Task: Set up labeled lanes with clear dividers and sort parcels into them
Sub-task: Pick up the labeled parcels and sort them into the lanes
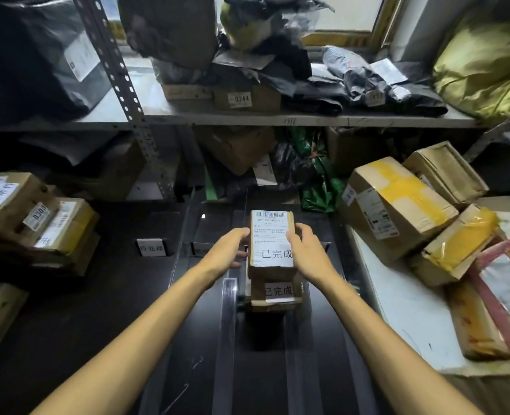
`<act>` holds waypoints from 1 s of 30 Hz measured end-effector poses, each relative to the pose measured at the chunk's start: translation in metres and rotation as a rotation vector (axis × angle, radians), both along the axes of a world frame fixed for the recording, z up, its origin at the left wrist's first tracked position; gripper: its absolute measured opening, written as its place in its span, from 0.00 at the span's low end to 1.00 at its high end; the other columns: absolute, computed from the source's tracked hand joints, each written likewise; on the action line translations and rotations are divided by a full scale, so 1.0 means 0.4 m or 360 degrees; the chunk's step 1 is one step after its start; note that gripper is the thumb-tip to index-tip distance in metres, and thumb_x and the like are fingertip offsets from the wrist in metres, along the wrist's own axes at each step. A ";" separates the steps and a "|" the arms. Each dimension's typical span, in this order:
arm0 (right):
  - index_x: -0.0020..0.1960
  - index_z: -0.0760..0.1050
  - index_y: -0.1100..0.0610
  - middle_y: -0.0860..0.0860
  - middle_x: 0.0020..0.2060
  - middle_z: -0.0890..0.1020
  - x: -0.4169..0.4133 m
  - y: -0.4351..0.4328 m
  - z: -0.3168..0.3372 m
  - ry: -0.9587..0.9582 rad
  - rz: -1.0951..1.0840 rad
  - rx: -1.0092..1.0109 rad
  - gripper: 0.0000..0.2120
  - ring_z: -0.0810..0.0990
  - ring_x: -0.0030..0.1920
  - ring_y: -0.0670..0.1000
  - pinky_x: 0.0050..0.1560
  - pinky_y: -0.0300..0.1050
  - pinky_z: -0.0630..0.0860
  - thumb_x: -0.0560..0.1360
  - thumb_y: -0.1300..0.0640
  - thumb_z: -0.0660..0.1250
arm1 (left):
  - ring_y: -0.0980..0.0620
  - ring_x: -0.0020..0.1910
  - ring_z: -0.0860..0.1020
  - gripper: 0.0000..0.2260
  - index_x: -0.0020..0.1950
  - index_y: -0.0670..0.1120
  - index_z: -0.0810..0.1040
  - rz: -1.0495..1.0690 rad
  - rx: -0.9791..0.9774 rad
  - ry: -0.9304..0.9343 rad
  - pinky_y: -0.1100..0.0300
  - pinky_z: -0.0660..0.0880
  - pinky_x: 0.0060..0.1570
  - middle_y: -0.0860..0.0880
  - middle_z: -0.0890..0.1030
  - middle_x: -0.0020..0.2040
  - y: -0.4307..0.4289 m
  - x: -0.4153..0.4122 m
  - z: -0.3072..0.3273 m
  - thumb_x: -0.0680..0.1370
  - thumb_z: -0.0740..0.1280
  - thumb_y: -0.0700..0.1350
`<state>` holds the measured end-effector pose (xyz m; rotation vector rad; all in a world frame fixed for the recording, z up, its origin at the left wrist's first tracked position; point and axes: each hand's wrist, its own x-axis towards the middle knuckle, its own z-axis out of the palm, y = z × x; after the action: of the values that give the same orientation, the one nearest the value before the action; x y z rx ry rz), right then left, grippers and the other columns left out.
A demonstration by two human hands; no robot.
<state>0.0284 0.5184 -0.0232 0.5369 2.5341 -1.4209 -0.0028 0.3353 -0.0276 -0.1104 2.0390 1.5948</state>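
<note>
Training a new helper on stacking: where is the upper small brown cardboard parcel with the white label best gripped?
Grip the small brown cardboard parcel by its two long sides, the left hand and right hand coming from either side: it is narrow, lies label up, and its flanks are free.

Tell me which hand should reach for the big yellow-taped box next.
Right, probably. Both hands grip the small parcel over the lower parcel, but the big yellow-taped box lies off to the side of the right hand; the left hand would have to cross over the parcel.
</note>
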 end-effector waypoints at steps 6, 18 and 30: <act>0.77 0.63 0.52 0.51 0.79 0.57 0.036 -0.017 0.082 0.0311 0.0303 0.0178 0.24 0.57 0.78 0.52 0.76 0.50 0.56 0.83 0.45 0.55 | 0.52 0.62 0.73 0.13 0.64 0.58 0.70 0.0132 0.0021 0.0174 0.49 0.72 0.63 0.56 0.73 0.61 -0.013 0.034 0.057 0.82 0.55 0.58; 0.62 0.78 0.54 0.48 0.58 0.81 0.171 -0.239 0.298 0.0651 0.0875 -0.0137 0.16 0.75 0.56 0.43 0.54 0.36 0.66 0.84 0.47 0.58 | 0.50 0.52 0.77 0.14 0.58 0.51 0.77 0.0607 0.0039 0.0473 0.52 0.74 0.55 0.46 0.77 0.59 -0.256 0.291 0.266 0.77 0.61 0.54; 0.61 0.79 0.52 0.47 0.55 0.83 0.324 -0.733 0.433 0.0853 0.1518 -0.0352 0.13 0.78 0.55 0.43 0.50 0.26 0.70 0.83 0.48 0.60 | 0.48 0.49 0.79 0.15 0.56 0.45 0.78 0.1172 -0.0183 0.0831 0.58 0.73 0.45 0.43 0.81 0.53 -0.740 0.703 0.441 0.84 0.52 0.43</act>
<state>0.1579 0.2252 0.1498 -1.0787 2.3080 -1.4785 0.2784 0.0393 0.1487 -0.6027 2.6912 2.0937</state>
